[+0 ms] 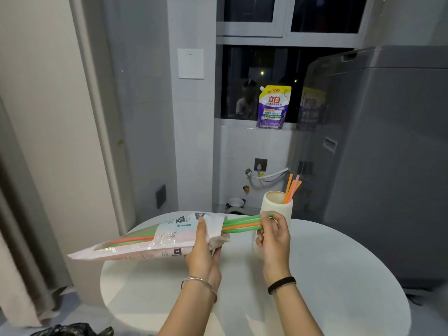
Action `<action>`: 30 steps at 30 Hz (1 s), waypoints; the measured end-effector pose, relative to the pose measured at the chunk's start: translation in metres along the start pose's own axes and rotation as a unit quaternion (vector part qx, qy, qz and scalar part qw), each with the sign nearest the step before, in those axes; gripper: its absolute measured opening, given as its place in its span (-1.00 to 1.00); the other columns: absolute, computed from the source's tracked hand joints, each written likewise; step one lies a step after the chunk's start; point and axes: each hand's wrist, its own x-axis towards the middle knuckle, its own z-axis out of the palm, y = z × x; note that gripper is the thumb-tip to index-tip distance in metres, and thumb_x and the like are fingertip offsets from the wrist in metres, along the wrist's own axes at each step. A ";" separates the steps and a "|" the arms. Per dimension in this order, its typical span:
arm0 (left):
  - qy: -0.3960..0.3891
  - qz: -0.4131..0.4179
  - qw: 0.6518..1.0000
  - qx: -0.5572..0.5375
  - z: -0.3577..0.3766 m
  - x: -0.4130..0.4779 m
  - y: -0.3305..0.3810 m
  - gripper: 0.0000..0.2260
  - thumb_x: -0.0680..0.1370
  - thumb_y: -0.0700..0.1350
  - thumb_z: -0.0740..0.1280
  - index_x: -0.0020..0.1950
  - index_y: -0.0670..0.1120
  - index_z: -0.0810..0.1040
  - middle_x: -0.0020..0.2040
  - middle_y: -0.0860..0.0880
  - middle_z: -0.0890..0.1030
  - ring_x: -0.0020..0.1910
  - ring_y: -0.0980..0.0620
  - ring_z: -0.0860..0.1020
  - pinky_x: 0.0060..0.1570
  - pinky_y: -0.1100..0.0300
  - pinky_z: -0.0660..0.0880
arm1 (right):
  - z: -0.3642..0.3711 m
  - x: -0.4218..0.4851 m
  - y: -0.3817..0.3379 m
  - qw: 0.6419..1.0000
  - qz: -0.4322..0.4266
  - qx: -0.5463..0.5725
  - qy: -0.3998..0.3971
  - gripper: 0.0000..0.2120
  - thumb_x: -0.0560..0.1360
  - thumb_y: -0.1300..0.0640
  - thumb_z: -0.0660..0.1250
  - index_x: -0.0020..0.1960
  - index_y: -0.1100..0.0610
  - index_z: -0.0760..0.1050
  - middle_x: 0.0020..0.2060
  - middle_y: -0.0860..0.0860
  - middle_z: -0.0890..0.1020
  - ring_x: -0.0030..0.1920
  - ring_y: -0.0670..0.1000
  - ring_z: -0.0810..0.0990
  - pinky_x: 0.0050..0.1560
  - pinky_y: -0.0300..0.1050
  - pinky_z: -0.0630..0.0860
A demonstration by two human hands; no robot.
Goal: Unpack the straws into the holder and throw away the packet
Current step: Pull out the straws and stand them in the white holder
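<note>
Packet (145, 241): left hand (202, 248) clamped near its mouth, contents partly hidden by print. Straws (240, 223): pinched in right hand (274, 236), holder (276, 209) at 12 o'clock, base hidden. White round table (339, 275); dark window (261, 81) behind.

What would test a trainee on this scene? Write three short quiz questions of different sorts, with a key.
1. True or false: the holder on the table already has straws in it.
2. Which hand grips the packet? A) left hand B) right hand C) both
3. Fill in: the straws that the right hand pinches are green and ____.

Key
1. True: orange and pink ones stand in it.
2. A: the left hand holds the packet near its open end, while the right pinches the straws sticking out of it.
3. Orange.
</note>
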 end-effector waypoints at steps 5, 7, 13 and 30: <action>-0.012 -0.011 1.000 0.021 0.005 -0.006 -0.011 -0.52 0.53 -0.02 0.36 0.41 -0.15 0.43 0.32 -0.20 0.56 0.17 -0.17 0.59 0.24 0.03 0.50 | 0.009 -0.007 0.003 0.993 0.087 -0.046 -0.066 -0.90 0.48 0.07 0.35 -0.14 0.10 0.53 -0.40 0.01 0.44 -0.47 -0.12 0.30 -0.48 -0.29 0.21; -0.008 -0.023 1.000 0.011 0.004 -0.004 -0.010 -0.51 0.53 -0.01 0.36 0.42 -0.14 0.41 0.33 -0.18 0.55 0.30 -0.16 0.53 0.30 0.02 0.45 | 0.008 -0.006 -0.001 0.996 0.068 -0.053 -0.034 -0.84 0.51 0.10 0.32 -0.21 0.14 0.53 -0.47 0.03 0.38 -0.49 -0.09 0.28 -0.50 -0.29 0.21; -0.001 -0.025 0.999 -0.023 0.010 -0.002 -0.003 -0.50 0.54 -0.04 0.37 0.43 -0.16 0.39 0.35 -0.20 0.53 0.31 -0.16 0.52 0.26 0.05 0.47 | 0.001 0.006 -0.013 0.997 0.037 0.001 0.064 -0.80 0.47 0.04 0.36 -0.30 0.08 0.49 -0.58 -0.10 0.32 -0.58 -0.12 0.24 -0.58 -0.31 0.18; -0.025 -0.104 0.992 -0.064 0.037 0.004 -0.004 -0.51 0.53 0.02 0.35 0.43 -0.09 0.39 0.29 -0.10 0.57 0.15 0.00 0.53 0.14 0.15 0.48 | -0.026 0.053 -0.083 0.987 -0.093 -0.126 0.043 -0.90 0.48 0.07 0.34 -0.21 0.04 0.54 -0.30 -0.03 0.60 -0.26 -0.04 0.57 -0.22 -0.14 0.47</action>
